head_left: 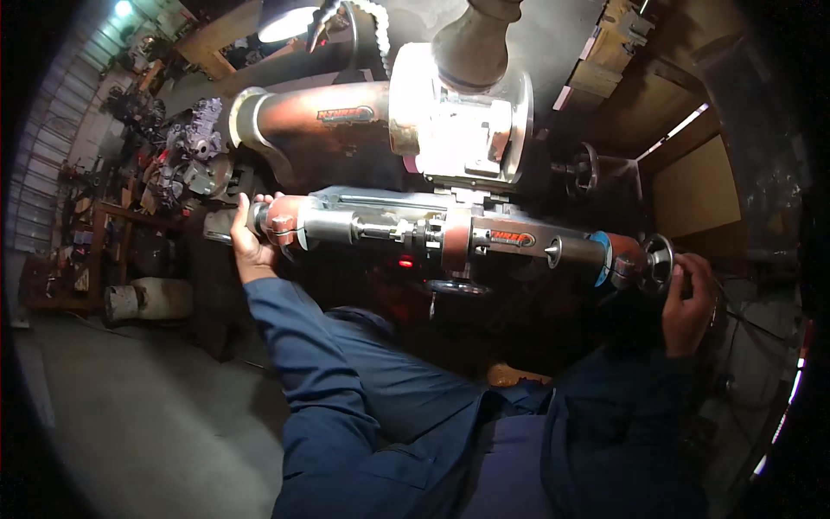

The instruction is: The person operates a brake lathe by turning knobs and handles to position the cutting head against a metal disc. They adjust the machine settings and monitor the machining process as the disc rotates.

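Observation:
A long machine bed (pixel 398 206) lies across in front of me. My left hand (pixel 252 242) is at its left end, wrapped round the end of the red-and-grey headstock (pixel 328 225), with the thumb up and the other fingers partly hidden behind it. Out from the headstock runs a thin shaft-like workpiece (pixel 377 230) toward a clamp-like fitting at mid-bed. At the right end, my right hand (pixel 690 298) grips the rim of a metal handwheel (pixel 659 263) on the tailstock (pixel 581 253). The tailstock's pointed centre (pixel 552 252) stands apart from the workpiece.
Behind the bed rises a big red-brown machine head (pixel 324 117) with a brightly lit round guard (pixel 415 112). A front handwheel (pixel 458 288) sits below mid-bed. At left are metal parts (pixel 203 130) and a pale cylindrical container (pixel 160 298). A lamp (pixel 288 24) hangs above.

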The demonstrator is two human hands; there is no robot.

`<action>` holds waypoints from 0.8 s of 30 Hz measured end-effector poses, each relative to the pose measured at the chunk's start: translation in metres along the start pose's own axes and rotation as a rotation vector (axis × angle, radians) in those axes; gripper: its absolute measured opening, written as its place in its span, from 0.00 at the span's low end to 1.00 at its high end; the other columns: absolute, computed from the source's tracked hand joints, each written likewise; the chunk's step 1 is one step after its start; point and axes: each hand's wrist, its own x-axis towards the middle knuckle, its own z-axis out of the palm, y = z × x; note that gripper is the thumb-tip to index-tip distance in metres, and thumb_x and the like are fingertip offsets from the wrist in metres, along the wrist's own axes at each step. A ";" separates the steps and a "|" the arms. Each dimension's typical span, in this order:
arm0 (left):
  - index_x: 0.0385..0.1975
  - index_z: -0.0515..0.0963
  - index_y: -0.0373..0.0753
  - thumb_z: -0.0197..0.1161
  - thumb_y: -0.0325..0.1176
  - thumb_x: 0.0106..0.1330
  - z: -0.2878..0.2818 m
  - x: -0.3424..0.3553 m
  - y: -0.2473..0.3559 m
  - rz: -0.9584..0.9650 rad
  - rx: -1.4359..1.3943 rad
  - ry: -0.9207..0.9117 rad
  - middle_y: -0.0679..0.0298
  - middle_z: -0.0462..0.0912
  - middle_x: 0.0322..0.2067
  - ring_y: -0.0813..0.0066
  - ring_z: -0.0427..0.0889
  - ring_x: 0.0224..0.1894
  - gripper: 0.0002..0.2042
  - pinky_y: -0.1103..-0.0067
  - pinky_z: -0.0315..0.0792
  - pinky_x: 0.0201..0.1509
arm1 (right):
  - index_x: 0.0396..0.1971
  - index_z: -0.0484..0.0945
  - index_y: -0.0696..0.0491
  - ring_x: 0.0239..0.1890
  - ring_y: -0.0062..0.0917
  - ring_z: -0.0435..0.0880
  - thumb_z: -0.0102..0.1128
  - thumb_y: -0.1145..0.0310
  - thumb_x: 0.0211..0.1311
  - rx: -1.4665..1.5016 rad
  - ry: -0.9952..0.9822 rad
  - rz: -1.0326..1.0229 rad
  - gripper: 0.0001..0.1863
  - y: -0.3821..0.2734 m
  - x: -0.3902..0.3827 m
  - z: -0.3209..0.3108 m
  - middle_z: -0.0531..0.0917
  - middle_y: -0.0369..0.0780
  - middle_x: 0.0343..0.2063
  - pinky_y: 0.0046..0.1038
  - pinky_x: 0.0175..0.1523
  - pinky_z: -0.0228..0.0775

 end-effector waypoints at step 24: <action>0.37 0.80 0.34 0.57 0.39 0.67 -0.024 -0.013 0.019 0.265 0.505 -0.323 0.63 0.81 0.39 0.72 0.79 0.47 0.13 0.75 0.70 0.56 | 0.51 0.76 0.58 0.43 0.38 0.80 0.68 0.57 0.56 0.098 -0.590 -0.811 0.27 -0.267 0.043 0.165 0.82 0.45 0.37 0.36 0.53 0.69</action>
